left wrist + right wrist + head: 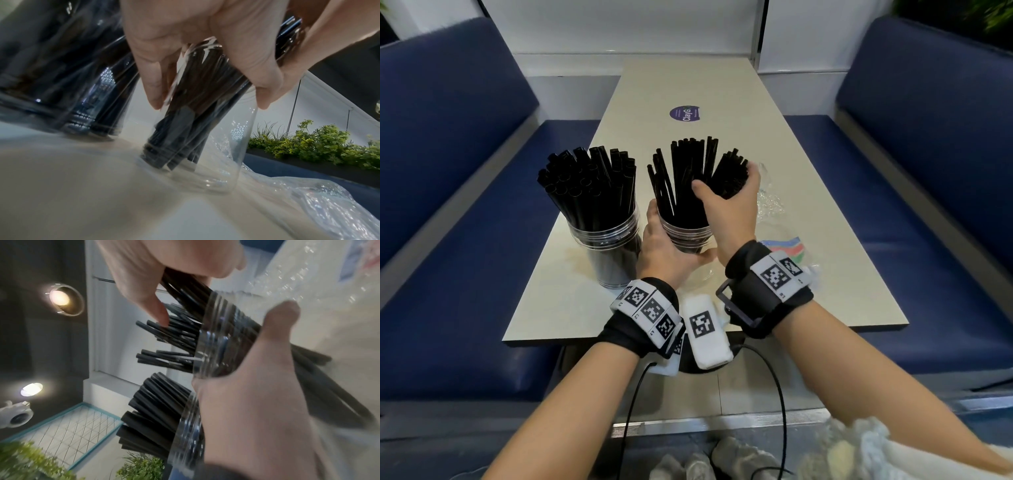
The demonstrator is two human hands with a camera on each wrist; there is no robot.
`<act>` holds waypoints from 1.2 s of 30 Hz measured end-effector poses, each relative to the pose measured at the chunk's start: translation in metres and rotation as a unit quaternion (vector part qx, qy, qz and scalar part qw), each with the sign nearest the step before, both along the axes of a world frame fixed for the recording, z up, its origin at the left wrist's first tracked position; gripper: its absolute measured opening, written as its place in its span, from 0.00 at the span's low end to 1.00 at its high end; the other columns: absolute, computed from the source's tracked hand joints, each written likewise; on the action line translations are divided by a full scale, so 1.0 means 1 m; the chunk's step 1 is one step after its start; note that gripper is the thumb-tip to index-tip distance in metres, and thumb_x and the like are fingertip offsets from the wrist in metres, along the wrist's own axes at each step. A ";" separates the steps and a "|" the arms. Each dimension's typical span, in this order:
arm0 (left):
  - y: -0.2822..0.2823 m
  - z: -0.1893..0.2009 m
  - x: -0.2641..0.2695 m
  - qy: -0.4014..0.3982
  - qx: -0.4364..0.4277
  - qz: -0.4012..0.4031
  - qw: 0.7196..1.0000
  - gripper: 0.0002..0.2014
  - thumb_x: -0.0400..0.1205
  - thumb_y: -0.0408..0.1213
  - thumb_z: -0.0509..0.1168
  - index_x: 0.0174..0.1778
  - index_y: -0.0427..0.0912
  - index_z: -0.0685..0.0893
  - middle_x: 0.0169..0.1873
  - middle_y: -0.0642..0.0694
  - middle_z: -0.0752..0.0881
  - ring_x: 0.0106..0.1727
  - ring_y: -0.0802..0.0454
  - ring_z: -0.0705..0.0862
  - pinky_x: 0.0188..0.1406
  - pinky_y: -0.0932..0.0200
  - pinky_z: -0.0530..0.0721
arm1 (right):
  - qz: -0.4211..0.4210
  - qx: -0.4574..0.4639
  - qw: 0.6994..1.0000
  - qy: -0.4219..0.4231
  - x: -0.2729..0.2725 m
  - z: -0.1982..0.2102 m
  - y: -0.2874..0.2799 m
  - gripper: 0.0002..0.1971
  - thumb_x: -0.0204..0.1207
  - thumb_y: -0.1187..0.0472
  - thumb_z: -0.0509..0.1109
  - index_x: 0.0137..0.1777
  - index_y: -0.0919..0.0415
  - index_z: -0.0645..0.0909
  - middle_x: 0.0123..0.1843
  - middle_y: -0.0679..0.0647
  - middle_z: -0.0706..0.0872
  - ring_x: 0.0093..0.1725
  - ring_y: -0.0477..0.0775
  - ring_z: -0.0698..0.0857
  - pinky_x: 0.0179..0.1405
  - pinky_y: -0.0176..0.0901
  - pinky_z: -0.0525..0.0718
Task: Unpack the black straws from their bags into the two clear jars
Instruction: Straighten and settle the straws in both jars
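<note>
Two clear jars stand on the beige table [808, 240]. The left jar [609, 253] is packed with thick black straws [589, 181]. My left hand [664, 246] wraps round the right jar [688, 236], also seen as the right jar [216, 162], which holds thin black straws [681, 174]. My right hand [726, 202] grips a bundle of thin straws [732, 174] at the jar's mouth; the thumb and fingers curl round that bundle of thin straws [185, 293] above the jar rim [211, 337]. My left hand [257, 402] shows there too, on the jar.
Crumpled clear plastic bags [770, 202] lie on the table right of the jars, one bag [787, 248] with a coloured print. A purple sticker [685, 113] sits further back. Blue benches [465, 205] flank the table. Green plants [318, 142] line the right side.
</note>
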State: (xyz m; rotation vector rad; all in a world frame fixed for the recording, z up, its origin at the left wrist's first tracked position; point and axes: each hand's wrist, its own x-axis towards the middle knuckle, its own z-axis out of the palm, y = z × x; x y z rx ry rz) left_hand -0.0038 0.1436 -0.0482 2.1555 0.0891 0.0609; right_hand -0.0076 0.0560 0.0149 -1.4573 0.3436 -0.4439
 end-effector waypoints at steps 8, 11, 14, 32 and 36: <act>-0.001 0.002 -0.001 0.006 0.000 -0.002 1.000 0.61 0.56 0.55 0.79 0.80 0.49 0.50 0.74 0.41 0.72 0.74 0.42 0.73 0.71 0.45 0.75 | 0.068 -0.597 0.795 -0.086 0.004 0.051 0.002 0.29 0.74 0.44 0.64 0.75 0.46 0.67 0.82 0.49 0.61 0.84 0.54 0.51 0.80 0.60 0.37; -0.001 0.005 -0.004 0.058 0.034 0.001 0.998 0.50 0.70 0.47 0.74 0.81 0.38 0.50 0.75 0.34 0.66 0.75 0.37 0.70 0.70 0.48 0.72 | 0.150 -0.696 0.701 -0.049 0.017 0.048 0.012 0.28 0.75 0.36 0.58 0.73 0.45 0.69 0.81 0.48 0.64 0.84 0.54 0.53 0.79 0.67 0.37; 0.001 0.004 -0.006 0.076 0.020 0.025 0.997 0.27 0.77 0.34 0.67 0.70 0.35 0.67 0.65 0.33 0.75 0.71 0.36 0.74 0.68 0.48 0.73 | 0.147 -0.707 0.691 -0.040 0.025 0.044 0.016 0.22 0.80 0.40 0.54 0.69 0.47 0.74 0.76 0.47 0.73 0.80 0.52 0.61 0.79 0.69 0.40; -0.002 0.004 -0.004 0.017 -0.011 0.006 1.000 0.57 0.60 0.49 0.81 0.78 0.61 0.48 0.73 0.46 0.72 0.72 0.47 0.73 0.68 0.50 0.76 | 0.158 -0.531 0.832 0.032 0.044 0.054 -0.023 0.07 0.75 0.63 0.55 0.42 0.58 0.75 0.47 0.61 0.83 0.47 0.63 0.79 0.46 0.46 0.76; -0.003 0.004 -0.004 0.007 -0.009 0.008 1.000 0.57 0.58 0.52 0.81 0.77 0.61 0.50 0.70 0.45 0.75 0.69 0.46 0.76 0.65 0.46 0.79 | 0.197 -0.518 0.831 0.036 0.038 0.058 -0.025 0.14 0.77 0.63 0.52 0.45 0.62 0.81 0.43 0.56 0.81 0.52 0.62 0.81 0.50 0.47 0.77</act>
